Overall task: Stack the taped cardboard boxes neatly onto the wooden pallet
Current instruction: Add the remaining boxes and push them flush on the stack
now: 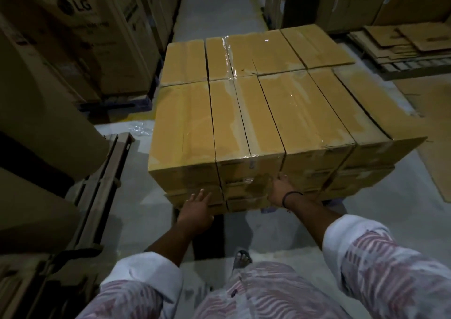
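The left hand (197, 212) and right hand (280, 192), apart and open-fingered, are pressing stiff, likely heavy taped boxes (244, 113) ahead, best gripped under edges

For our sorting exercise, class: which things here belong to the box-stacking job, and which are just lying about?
Job: taped cardboard boxes, left hand, right hand.
Lying about: LG cartons, flattened cardboard sheets, leaning wooden pallet.
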The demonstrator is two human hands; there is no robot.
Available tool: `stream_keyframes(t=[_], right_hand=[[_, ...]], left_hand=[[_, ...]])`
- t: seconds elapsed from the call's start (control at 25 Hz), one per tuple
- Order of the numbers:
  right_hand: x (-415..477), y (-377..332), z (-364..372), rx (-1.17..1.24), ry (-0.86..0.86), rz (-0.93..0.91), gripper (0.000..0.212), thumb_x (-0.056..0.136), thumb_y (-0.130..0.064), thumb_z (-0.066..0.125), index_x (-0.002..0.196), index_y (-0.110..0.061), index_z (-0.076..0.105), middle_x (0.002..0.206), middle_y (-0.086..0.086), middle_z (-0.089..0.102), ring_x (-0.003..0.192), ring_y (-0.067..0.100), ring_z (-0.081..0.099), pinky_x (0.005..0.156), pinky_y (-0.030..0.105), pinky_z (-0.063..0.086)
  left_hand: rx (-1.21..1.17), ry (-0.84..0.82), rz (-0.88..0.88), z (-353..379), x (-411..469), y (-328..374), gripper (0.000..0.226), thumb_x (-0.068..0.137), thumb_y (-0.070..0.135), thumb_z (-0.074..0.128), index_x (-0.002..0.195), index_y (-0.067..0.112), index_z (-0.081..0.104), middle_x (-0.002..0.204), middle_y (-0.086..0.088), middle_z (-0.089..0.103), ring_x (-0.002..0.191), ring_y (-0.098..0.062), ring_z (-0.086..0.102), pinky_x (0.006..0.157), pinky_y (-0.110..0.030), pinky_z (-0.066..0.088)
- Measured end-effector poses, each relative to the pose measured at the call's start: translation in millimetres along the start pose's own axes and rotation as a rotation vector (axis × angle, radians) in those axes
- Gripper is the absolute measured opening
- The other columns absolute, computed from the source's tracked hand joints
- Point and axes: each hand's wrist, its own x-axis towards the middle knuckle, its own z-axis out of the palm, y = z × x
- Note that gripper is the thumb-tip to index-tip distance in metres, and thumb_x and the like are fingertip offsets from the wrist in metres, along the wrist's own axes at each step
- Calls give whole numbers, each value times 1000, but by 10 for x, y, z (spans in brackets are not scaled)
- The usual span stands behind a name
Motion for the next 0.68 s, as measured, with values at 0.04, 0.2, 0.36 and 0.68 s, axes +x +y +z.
stream_keyframes(t=[0.04,0.2,0.36,0.68], right_hand=[[-126,-3,76,-9,-20,-22,85,85,-36,69,156,-17,25,160,19,22,147,39,24,114,47,37],[-533,39,293,-50,1,-99,83,89,-38,66,156,-18,22,160,18,21,147,37,25,115,48,36],[-912,168,360,-80,45,-148,79,88,-39,67,154,-17,29,159,16,25,146,36,26,114,46,37],[-1148,818,-18,-12,175,-83,68,94,-31,60,154,-16,29,163,12,21,149,34,23,116,45,34]], left_hand=[[-13,-4,-18,102,-131,1,86,97,41,63,165,24,12,172,-6,1,156,-34,12,125,-47,22],[-51,38,-51,446,-530,19,84,92,40,67,162,26,22,171,-7,13,154,-33,23,122,-48,29],[-57,38,-76,609,-842,283,83,93,41,67,162,26,23,171,-6,12,153,-36,22,123,-50,28],[20,148,101,397,-756,1204,71,101,35,58,161,20,25,170,-7,16,154,-33,23,126,-46,23]])
